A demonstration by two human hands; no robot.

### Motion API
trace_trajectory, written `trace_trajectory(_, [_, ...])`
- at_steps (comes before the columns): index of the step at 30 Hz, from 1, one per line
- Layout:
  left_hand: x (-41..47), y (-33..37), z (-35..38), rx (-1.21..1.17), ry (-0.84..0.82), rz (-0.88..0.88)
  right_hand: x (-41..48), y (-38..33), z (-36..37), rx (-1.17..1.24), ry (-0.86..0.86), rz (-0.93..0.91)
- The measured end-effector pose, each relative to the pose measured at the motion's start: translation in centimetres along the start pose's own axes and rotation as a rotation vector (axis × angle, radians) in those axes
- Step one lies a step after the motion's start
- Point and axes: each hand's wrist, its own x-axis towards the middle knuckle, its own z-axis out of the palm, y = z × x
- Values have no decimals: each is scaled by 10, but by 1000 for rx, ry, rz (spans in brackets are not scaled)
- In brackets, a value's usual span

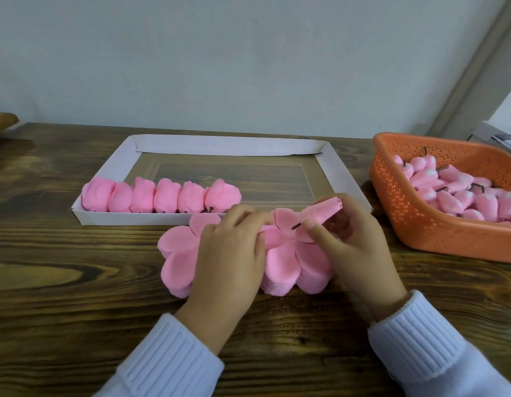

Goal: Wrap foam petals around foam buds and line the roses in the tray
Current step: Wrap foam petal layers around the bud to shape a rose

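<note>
A stack of pink foam petal sheets (280, 265) lies on the wooden table in front of me. My left hand (228, 250) rests on the stack, and its fingertips pinch the top petal sheet (285, 222). My right hand (354, 245) holds a pink foam bud (323, 212) over the stack, its dark stem end poking through the sheet's middle. Several finished pink roses (162, 199) stand in a row along the front left of the white cardboard tray (225, 145).
An orange perforated basket (420, 222) full of pink buds with dark stems sits at the right edge of the table. A pale wall rises behind the table. A brown object (2, 121) pokes in at the far left.
</note>
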Motion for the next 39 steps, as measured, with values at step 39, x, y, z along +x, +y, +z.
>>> trace_trajectory(39, [35, 9, 23, -324, 31, -170, 4, 1, -4, 162, 291, -47])
